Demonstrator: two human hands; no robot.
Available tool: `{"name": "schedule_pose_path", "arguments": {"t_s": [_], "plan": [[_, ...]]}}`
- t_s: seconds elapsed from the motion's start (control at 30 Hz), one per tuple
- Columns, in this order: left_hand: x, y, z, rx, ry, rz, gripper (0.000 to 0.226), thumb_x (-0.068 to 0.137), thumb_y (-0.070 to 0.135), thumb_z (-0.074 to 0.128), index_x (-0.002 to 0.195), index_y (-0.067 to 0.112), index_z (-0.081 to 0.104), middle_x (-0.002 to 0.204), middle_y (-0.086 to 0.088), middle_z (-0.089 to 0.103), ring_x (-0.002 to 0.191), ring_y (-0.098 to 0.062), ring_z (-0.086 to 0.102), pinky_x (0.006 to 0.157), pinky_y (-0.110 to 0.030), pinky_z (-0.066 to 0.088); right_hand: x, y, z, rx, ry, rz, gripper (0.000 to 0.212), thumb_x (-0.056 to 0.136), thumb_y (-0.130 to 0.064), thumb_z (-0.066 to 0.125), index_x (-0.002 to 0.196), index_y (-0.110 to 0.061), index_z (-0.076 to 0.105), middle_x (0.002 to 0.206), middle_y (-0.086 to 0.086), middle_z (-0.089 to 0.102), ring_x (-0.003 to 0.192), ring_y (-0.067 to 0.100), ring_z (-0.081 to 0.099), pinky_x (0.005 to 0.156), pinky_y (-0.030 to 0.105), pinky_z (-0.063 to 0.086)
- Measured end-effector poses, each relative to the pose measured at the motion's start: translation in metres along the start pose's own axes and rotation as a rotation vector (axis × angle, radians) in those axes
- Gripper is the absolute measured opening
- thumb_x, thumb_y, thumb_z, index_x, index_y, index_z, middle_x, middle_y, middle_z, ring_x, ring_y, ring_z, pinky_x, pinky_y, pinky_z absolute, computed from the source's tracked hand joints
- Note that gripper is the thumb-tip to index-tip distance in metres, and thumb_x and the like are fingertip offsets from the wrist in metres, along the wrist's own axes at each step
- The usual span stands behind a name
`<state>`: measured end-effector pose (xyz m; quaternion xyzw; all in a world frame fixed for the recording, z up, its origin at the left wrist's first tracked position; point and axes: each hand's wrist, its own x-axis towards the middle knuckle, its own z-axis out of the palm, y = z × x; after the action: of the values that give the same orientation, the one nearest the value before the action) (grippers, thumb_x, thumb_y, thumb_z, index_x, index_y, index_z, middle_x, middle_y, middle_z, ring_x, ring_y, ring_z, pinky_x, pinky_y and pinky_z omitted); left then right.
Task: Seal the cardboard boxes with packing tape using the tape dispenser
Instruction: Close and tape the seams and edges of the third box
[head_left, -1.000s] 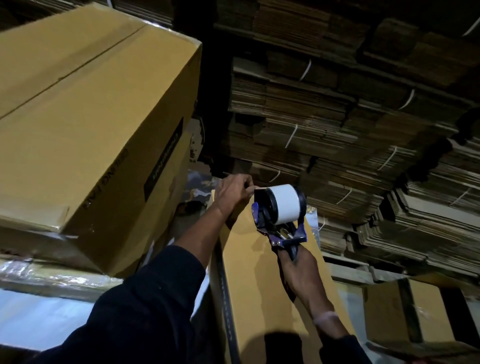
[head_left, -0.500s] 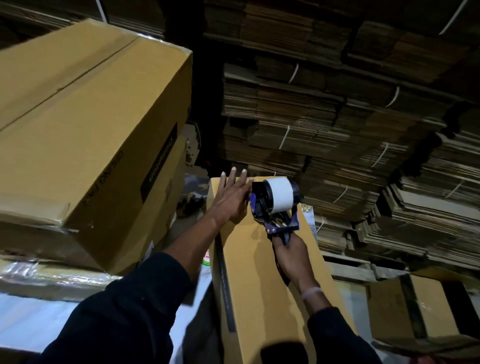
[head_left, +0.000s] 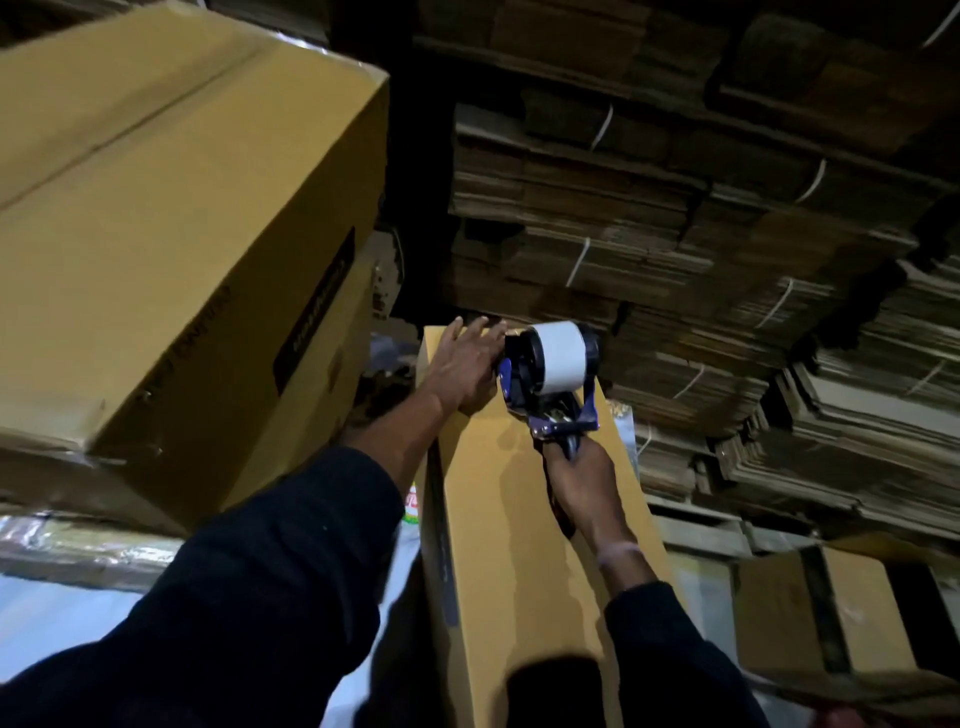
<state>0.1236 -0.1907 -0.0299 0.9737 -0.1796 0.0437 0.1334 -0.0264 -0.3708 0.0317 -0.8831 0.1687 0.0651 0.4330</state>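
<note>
A long narrow cardboard box (head_left: 498, 525) runs away from me in the middle of the view. On its far end sits a blue and black tape dispenser (head_left: 550, 384) carrying a white roll of tape. My right hand (head_left: 584, 480) grips the dispenser's handle from behind. My left hand (head_left: 465, 364) lies flat with straight fingers on the box's far left corner, right beside the dispenser. The dispenser's blade and the tape end under it are hidden.
A big cardboard box (head_left: 171, 249) stands stacked high on the left, close to my left arm. Tied bundles of flat cardboard (head_left: 701, 234) fill the wall behind and to the right. Another taped box (head_left: 831, 618) sits low at the right.
My left hand went from pinching at the roll to lying flat on the box's far end. The dispenser stays at the far end, and my view has moved closer.
</note>
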Motion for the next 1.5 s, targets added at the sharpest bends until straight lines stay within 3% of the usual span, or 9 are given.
{"name": "schedule_pose_path", "arguments": {"t_s": [0.27, 0.4, 0.57, 0.67, 0.77, 0.9, 1.4, 1.5], "plan": [[0.003, -0.002, 0.005, 0.005, -0.026, -0.016, 0.071, 0.099, 0.030, 0.060, 0.161, 0.030, 0.028, 0.170, 0.003, 0.026, 0.158, -0.025, 0.018, 0.128, -0.054, 0.007, -0.010, 0.008, -0.006, -0.075, -0.007, 0.013, 0.025, 0.101, -0.032, 0.059, 0.079, -0.021, 0.058, 0.068, 0.000, 0.058, 0.062, 0.017, 0.052, 0.057, 0.029, 0.038], [0.005, 0.000, 0.003, 0.012, -0.025, -0.024, 0.052, 0.111, 0.039, 0.031, 0.162, 0.032, 0.027, 0.172, 0.004, 0.022, 0.159, -0.025, 0.014, 0.128, -0.054, 0.004, -0.030, 0.021, -0.015, -0.100, -0.004, -0.002, 0.028, 0.102, -0.035, 0.059, 0.076, -0.023, 0.056, 0.065, -0.002, 0.057, 0.061, 0.015, 0.051, 0.056, 0.029, 0.036], [0.000, -0.001, 0.003, 0.007, -0.031, 0.005, 0.054, 0.111, 0.043, 0.020, 0.163, 0.029, 0.025, 0.173, 0.001, 0.019, 0.160, -0.026, 0.010, 0.128, -0.055, 0.002, -0.051, 0.038, -0.017, -0.108, 0.015, 0.002, 0.023, 0.101, -0.029, 0.059, 0.080, -0.021, 0.056, 0.069, -0.001, 0.059, 0.063, 0.013, 0.051, 0.056, 0.029, 0.038], [-0.001, 0.006, 0.000, 0.029, -0.079, -0.032, 0.059, 0.111, 0.050, 0.015, 0.165, 0.027, 0.017, 0.175, 0.000, 0.007, 0.161, -0.029, -0.001, 0.127, -0.059, -0.003, -0.054, 0.039, -0.015, -0.089, 0.024, 0.001, 0.021, 0.100, -0.026, 0.059, 0.080, -0.020, 0.056, 0.071, 0.000, 0.060, 0.065, 0.013, 0.052, 0.057, 0.030, 0.038], [-0.008, 0.015, 0.001, 0.059, -0.101, -0.027, 0.061, 0.111, 0.049, 0.017, 0.166, 0.025, 0.009, 0.175, -0.002, -0.003, 0.160, -0.031, -0.011, 0.125, -0.063, -0.004, -0.055, 0.037, -0.013, -0.059, 0.024, 0.013, 0.019, 0.101, -0.026, 0.060, 0.084, -0.019, 0.058, 0.072, 0.000, 0.061, 0.065, 0.013, 0.054, 0.057, 0.029, 0.038], [-0.023, 0.023, 0.008, 0.115, -0.102, 0.107, 0.060, 0.110, 0.043, 0.026, 0.166, 0.026, 0.011, 0.175, -0.002, 0.003, 0.161, -0.029, -0.005, 0.127, -0.061, 0.001, -0.054, 0.041, -0.013, -0.043, 0.031, 0.019, 0.022, 0.100, -0.028, 0.061, 0.080, -0.019, 0.058, 0.069, -0.001, 0.059, 0.063, 0.016, 0.053, 0.057, 0.030, 0.039], [-0.025, 0.029, 0.003, 0.090, -0.112, 0.081, 0.056, 0.113, 0.046, 0.021, 0.165, 0.026, 0.017, 0.175, 0.001, 0.007, 0.161, -0.025, -0.002, 0.127, -0.058, 0.002, -0.088, 0.071, -0.023, -0.067, 0.039, 0.027, 0.027, 0.100, -0.035, 0.061, 0.080, -0.017, 0.057, 0.067, -0.001, 0.058, 0.060, 0.014, 0.049, 0.057, 0.032, 0.038], [-0.030, 0.032, 0.003, 0.067, -0.104, 0.081, 0.056, 0.113, 0.046, 0.022, 0.165, 0.025, 0.019, 0.174, -0.001, 0.009, 0.161, -0.027, -0.002, 0.127, -0.059, 0.002, -0.089, 0.074, -0.023, -0.075, 0.052, 0.040, 0.021, 0.099, -0.031, 0.061, 0.083, -0.017, 0.060, 0.072, 0.002, 0.064, 0.066, 0.018, 0.056, 0.061, 0.033, 0.043]]}}
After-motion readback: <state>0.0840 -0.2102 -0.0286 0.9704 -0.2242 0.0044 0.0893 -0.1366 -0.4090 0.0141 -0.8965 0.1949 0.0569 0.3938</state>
